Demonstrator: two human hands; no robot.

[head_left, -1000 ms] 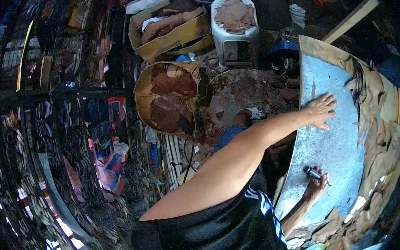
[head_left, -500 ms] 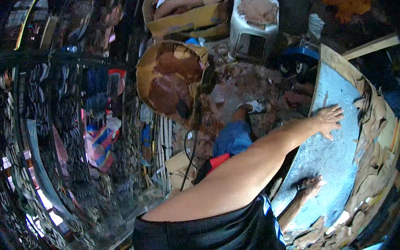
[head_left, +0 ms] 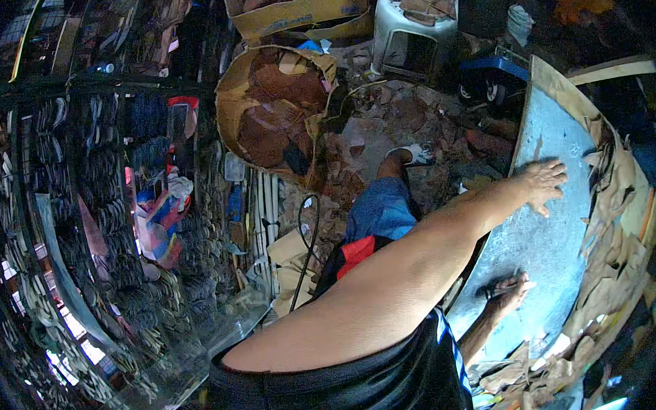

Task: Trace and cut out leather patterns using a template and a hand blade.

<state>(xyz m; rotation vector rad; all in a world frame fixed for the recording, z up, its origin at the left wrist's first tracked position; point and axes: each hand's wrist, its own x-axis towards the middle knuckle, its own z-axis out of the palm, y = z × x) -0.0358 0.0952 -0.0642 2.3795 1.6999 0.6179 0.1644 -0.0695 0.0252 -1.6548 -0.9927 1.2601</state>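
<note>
One large rack (head_left: pixel 133 83), densely filled with dark stacked pieces, is noted along the whole left side. At the right, a pale blue-grey board (head_left: pixel 551 253) is observed beneath both hands, its broad face lit and its lower part brightest. Along its far right edge, a heap of brown scraps (head_left: pixel 615 236) is piled. Left of centre, a rounded cardboard container (head_left: pixel 236 135) is found partly filled with reddish-brown pieces; above it, a long cardboard box (head_left: pixel 306 20) is cut by the upper edge. Beside that box, a white stool (head_left: pixel 388 31) is seen with brown pieces laid on its seat. The left hand (head_left: pixel 541 187) is placed palm down on the upper part of the board, fingers spread, with nothing gripped. The right hand (head_left: pixel 511 295) is positioned lower on the same board, its fingers curled around a small dark tool (head_left: pixel 492 291). The tool is mostly hidden, and its kind cannot be told.
</note>
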